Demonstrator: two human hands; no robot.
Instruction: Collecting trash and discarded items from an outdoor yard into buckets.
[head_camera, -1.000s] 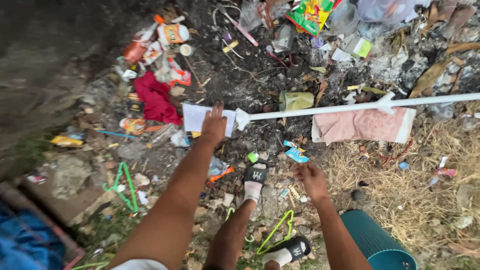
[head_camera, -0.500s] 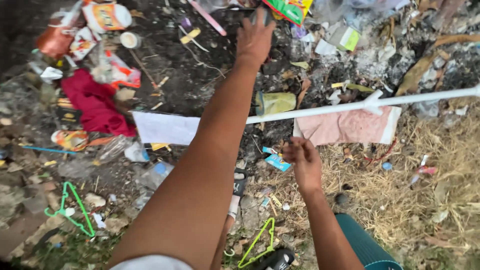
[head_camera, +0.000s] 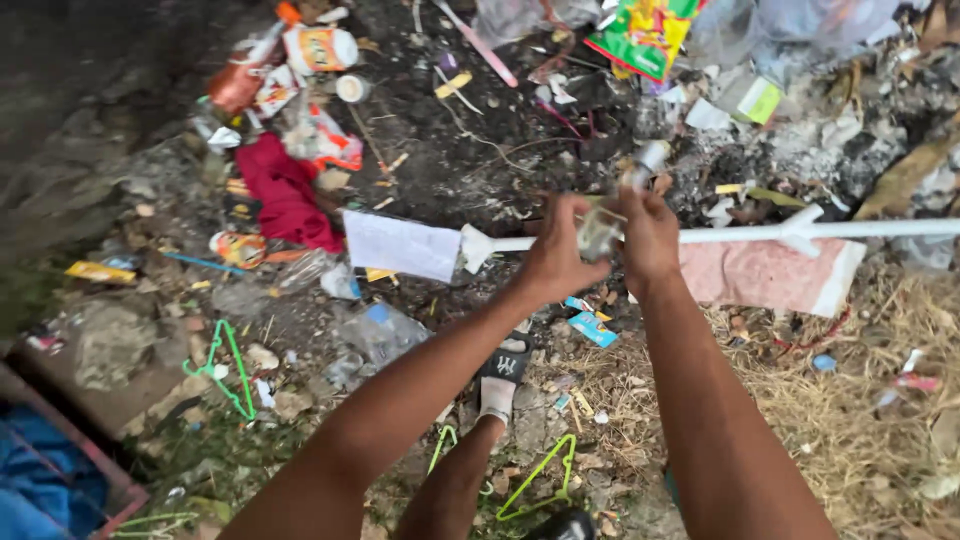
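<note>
Both my hands meet in front of me over a littered patch of ground. My left hand and my right hand are closed together on a small clear plastic bottle; its pale cap end pokes up above my right hand. The bottle is blurred. Just behind my hands a long white pole lies across the ground, running off to the right. A white sheet of paper lies left of my left hand.
A pink cloth lies under the pole. A red cloth, cans, wrappers and a green packet fill the far ground. Green hangers lie near my sandalled foot. Dry grass spreads on the right.
My left hand has drawn back from the far rubbish, where it reached half a second ago. My right hand rose to meet it, and both now grip the bottle.
</note>
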